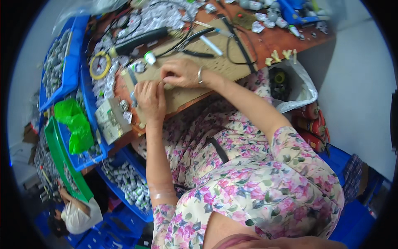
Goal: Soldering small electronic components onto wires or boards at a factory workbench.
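My left hand (150, 99) rests at the near left edge of a cardboard sheet (232, 68), fingers bent and pressed together. My right hand (184, 71), with a bracelet at the wrist, lies over the sheet, thumb and forefinger pinched. The fingertips of both hands meet; anything between them is too small or hidden to name. Just beyond the hands stands a small white-and-green piece (150, 58). Black-handled pliers (198, 53) and a white stick (211, 45) lie farther back on the cardboard. A thick black cylindrical handle (141, 40) lies at the far left.
A yellow tape roll (100, 65) and a worn pale box (111, 120) sit to the left. Blue bins (72, 85) of small grey parts line that side. A white bag (304, 89) hangs at the right, above red fire extinguishers (311, 126). Another person (78, 213) sits at lower left.
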Demonstrator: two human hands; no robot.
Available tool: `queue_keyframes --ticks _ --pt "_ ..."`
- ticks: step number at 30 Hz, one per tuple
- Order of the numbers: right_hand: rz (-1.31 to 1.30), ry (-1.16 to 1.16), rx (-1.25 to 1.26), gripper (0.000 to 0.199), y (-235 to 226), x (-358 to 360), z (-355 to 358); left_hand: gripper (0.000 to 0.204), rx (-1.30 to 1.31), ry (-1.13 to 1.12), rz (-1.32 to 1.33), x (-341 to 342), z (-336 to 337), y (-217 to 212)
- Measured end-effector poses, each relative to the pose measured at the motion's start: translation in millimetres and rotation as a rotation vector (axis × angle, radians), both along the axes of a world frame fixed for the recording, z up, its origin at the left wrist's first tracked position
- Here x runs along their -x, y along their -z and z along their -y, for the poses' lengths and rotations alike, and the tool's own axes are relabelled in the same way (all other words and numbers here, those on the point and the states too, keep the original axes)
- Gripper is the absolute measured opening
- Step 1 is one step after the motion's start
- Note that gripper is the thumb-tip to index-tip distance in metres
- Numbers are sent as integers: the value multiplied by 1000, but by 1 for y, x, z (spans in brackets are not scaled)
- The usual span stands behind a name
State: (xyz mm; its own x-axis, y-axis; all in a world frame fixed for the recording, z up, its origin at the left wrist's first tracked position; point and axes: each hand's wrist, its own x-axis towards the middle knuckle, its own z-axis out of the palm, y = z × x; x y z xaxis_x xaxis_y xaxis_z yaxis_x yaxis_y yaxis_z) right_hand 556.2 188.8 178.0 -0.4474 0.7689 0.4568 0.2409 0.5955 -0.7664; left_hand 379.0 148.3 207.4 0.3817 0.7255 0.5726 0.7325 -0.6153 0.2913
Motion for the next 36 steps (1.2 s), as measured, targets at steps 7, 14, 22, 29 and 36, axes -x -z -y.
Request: queue_keyframes --ticks 7,14,22,29,36 --pt "-25 150 -127 16 2 11 0 6 11 -31 55 1 3 -3" --pt "25 168 -347 12 -49 -32 36 8 -27 -37 -97 -2 6 -2" --pt "563 701 -310 15 -98 -290 86 12 7 -68 -150 -5 7 -8" --pt "595 1503 -59 34 -113 -519 57 11 52 -97 -163 -4 9 -10" --pt "125 1558 220 64 -104 -657 6 10 34 -68 -123 -9 2 -11"
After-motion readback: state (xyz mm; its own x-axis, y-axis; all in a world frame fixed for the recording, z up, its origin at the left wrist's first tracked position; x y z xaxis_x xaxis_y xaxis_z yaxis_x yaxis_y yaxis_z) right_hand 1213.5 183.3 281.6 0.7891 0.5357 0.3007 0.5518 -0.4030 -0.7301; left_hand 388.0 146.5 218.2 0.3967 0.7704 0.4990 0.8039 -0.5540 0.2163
